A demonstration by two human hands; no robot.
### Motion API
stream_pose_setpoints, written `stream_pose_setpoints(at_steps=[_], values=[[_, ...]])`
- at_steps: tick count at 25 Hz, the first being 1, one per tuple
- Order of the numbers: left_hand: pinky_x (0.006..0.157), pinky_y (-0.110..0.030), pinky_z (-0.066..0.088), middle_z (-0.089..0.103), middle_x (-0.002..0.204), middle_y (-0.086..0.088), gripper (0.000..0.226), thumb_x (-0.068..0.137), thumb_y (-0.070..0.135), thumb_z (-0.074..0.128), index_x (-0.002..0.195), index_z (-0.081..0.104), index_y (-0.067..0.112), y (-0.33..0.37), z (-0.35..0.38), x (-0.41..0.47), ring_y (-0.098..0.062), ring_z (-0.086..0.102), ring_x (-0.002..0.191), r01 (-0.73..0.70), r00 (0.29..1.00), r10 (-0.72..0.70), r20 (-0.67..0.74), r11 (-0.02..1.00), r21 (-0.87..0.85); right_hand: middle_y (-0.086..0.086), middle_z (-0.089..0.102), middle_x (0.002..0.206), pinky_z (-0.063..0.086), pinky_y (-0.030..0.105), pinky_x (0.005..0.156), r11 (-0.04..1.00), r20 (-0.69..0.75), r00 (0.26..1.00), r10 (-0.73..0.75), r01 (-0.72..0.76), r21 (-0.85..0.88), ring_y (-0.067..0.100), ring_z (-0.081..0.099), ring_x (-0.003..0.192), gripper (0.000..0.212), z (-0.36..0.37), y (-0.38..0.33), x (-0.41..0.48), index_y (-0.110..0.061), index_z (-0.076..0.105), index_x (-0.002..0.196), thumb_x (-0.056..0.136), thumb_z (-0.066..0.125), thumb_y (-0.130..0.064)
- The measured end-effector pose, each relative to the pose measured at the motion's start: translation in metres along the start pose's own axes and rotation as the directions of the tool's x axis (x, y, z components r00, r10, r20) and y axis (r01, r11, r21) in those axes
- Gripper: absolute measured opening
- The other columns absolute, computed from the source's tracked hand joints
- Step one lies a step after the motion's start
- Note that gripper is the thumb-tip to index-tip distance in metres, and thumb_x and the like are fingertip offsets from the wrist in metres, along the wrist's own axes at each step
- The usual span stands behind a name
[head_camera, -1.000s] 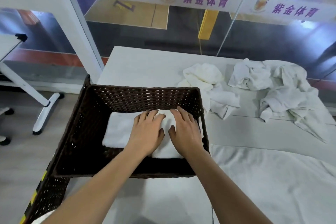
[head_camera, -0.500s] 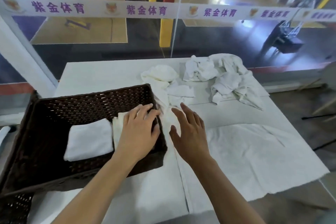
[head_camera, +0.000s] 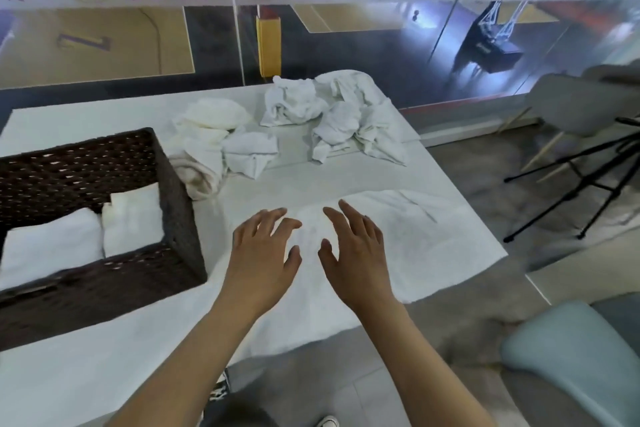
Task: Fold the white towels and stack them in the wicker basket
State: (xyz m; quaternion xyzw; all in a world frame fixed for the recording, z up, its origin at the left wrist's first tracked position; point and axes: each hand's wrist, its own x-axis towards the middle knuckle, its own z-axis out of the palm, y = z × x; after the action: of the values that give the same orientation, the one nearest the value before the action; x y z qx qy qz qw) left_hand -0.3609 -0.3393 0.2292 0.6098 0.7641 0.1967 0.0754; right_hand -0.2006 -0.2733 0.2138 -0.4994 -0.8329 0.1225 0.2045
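A dark brown wicker basket (head_camera: 180, 215) stands at the left of the white table. Inside it lie two folded white towels side by side, one at the left (head_camera: 48, 246) and one at the right (head_camera: 133, 218). My left hand (head_camera: 263, 260) and my right hand (head_camera: 356, 253) hover side by side over the table to the right of the basket, palms down, fingers spread, holding nothing. Several crumpled white towels lie farther back: a heap beside the basket's far right corner (head_camera: 214, 139) and a heap at the back right (head_camera: 346, 114).
A white cloth (head_camera: 433, 239) covers the table in front of my hands. A glass wall with a printed band runs behind the table. At the right stand a grey chair (head_camera: 581, 104), black tripod legs (head_camera: 571, 194) and a pale blue seat (head_camera: 575, 357).
Both hands have left the folded towel in the basket and moved right, out over the table. The view has swung to the right, so the basket now sits at the left.
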Motion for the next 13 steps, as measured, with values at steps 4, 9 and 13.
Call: stream_pose_setpoints(at_steps=[4, 9, 13], values=[[0.116, -0.039, 0.023, 0.043, 0.153, 0.006, 0.037, 0.095, 0.031, 0.057, 0.132, 0.056, 0.032, 0.036, 0.038, -0.009, -0.022, 0.034, 0.143, 0.019, 0.998, -0.018, 0.063, 1.0, -0.015, 0.004, 0.043, 0.156, 0.033, 0.045, 0.117, 0.999, 0.014, 0.999, 0.045, -0.046, 0.016, 0.022, 0.041, 0.141, 0.052, -0.009, 0.061, -0.019, -0.023, 0.05, 0.143, 0.093, 0.061, -0.024], [0.117, -0.038, 0.023, 0.042, 0.154, 0.004, 0.04, 0.095, 0.031, 0.056, 0.135, 0.055, 0.029, 0.053, 0.083, 0.003, -0.022, 0.035, 0.143, 0.094, 0.986, -0.091, 0.137, 0.995, -0.018, 0.004, 0.046, 0.154, 0.036, 0.044, 0.114, 0.994, 0.101, 0.989, 0.105, -0.106, 0.006, 0.025, 0.045, 0.139, 0.053, 0.008, 0.127, -0.014, -0.024, 0.051, 0.143, 0.091, 0.062, -0.023], [0.117, -0.036, 0.02, 0.038, 0.156, 0.003, 0.046, 0.097, 0.032, 0.053, 0.142, 0.048, 0.029, 0.051, 0.132, 0.027, -0.02, 0.032, 0.145, 0.185, 0.962, -0.177, 0.207, 0.983, -0.022, 0.002, 0.044, 0.155, 0.032, 0.041, 0.116, 0.991, 0.225, 0.965, 0.134, -0.132, -0.02, 0.025, 0.043, 0.14, 0.054, 0.029, 0.169, 0.008, -0.025, 0.048, 0.145, 0.092, 0.062, -0.023]])
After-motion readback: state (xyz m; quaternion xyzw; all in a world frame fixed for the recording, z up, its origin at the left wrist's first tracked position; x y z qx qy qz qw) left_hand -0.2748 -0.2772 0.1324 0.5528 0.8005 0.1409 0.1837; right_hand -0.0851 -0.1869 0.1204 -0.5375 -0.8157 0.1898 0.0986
